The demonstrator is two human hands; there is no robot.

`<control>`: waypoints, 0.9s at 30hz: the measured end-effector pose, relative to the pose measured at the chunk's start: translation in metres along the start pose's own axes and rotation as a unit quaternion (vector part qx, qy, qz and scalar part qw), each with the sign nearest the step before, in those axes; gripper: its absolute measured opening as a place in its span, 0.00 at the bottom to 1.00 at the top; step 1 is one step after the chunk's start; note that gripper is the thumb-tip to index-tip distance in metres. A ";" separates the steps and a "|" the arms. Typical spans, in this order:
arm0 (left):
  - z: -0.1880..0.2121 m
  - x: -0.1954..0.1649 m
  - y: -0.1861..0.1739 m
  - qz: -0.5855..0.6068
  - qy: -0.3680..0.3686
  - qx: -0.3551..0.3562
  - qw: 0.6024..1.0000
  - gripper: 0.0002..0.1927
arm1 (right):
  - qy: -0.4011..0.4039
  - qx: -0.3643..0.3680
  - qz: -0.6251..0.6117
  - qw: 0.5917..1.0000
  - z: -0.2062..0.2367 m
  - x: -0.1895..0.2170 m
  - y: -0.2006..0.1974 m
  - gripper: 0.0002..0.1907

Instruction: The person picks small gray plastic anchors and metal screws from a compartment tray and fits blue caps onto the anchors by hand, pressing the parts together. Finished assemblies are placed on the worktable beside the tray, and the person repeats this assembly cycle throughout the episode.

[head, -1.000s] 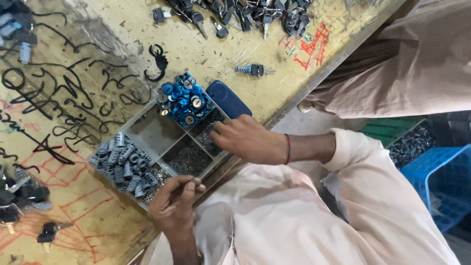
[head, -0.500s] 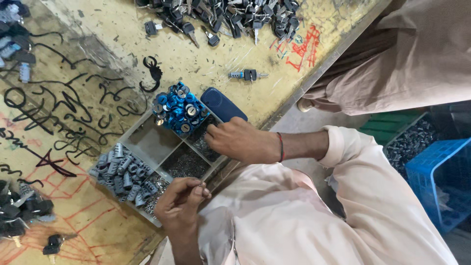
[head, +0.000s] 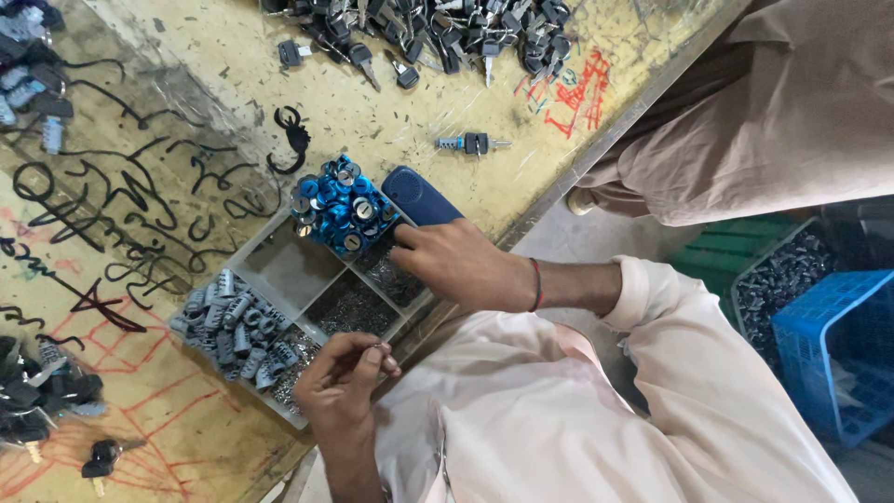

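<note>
Since half a second ago, both hands sit lower and nearer. Right hand (head: 461, 265) reaches into the sorting tray (head: 279, 270), fingers curled at the compartment beside the blue caps (head: 343, 207); what it grips I cannot tell. Left hand (head: 343, 377) pinches a tiny metal part (head: 377, 346) near the grey cylinders (head: 233, 326). Far off lie black keys (head: 447, 37); right, a blue crate (head: 843, 359).

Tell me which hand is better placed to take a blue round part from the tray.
Right. The right hand reaches into the tray beside the blue round parts; the left hand pinches a small piece, farther away.
</note>
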State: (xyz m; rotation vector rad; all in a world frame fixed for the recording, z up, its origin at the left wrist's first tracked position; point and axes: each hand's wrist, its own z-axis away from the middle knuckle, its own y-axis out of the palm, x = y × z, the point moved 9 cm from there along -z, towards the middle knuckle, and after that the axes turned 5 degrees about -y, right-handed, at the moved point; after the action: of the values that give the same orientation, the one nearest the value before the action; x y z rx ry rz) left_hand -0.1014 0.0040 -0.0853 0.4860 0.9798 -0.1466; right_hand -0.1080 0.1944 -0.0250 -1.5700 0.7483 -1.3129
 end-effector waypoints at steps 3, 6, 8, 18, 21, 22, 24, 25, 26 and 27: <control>0.000 0.003 -0.005 0.014 -0.004 -0.010 1.000 0.06 | 0.022 -0.050 -0.117 0.992 0.001 0.000 -0.019 0.06; -0.001 0.007 -0.012 0.002 0.000 -0.032 0.999 0.06 | 0.023 -0.095 -0.372 0.923 0.002 0.016 -0.033 0.05; -0.003 0.012 -0.018 0.011 0.006 -0.058 0.998 0.08 | 0.008 -0.101 -0.419 0.902 0.002 0.036 -0.036 0.06; -0.005 0.026 -0.034 0.052 -0.025 -0.041 0.997 0.09 | -0.034 -0.022 -0.371 0.928 0.003 0.058 -0.023 0.07; 0.000 0.015 -0.031 -0.011 -0.042 -0.030 0.999 0.08 | -0.048 -0.013 -0.400 0.915 0.001 0.061 -0.028 0.06; 0.000 0.011 -0.028 -0.008 -0.045 -0.022 0.999 0.08 | -0.054 -0.013 -0.412 0.910 0.000 0.062 -0.031 0.05; 0.003 -0.002 -0.025 -0.062 -0.020 -0.020 0.998 0.07 | -0.061 -0.005 -0.384 0.921 -0.001 0.064 -0.031 0.06; 0.007 -0.012 -0.023 -0.120 0.010 -0.025 0.992 0.07 | -0.064 -0.002 -0.371 0.927 -0.002 0.064 -0.031 0.06; 0.009 -0.020 -0.021 -0.178 0.039 -0.031 0.983 0.07 | -0.061 -0.002 -0.386 0.921 -0.002 0.063 -0.030 0.06; 0.009 -0.024 -0.019 -0.160 0.049 -0.026 0.986 0.07 | -0.058 -0.003 -0.401 0.914 -0.002 0.062 -0.029 0.06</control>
State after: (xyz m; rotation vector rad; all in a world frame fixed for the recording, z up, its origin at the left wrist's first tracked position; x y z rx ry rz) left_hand -0.1137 -0.0194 -0.0678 0.2870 1.1525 -0.3879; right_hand -0.0981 0.1504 0.0267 -2.0371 -0.0075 -1.7531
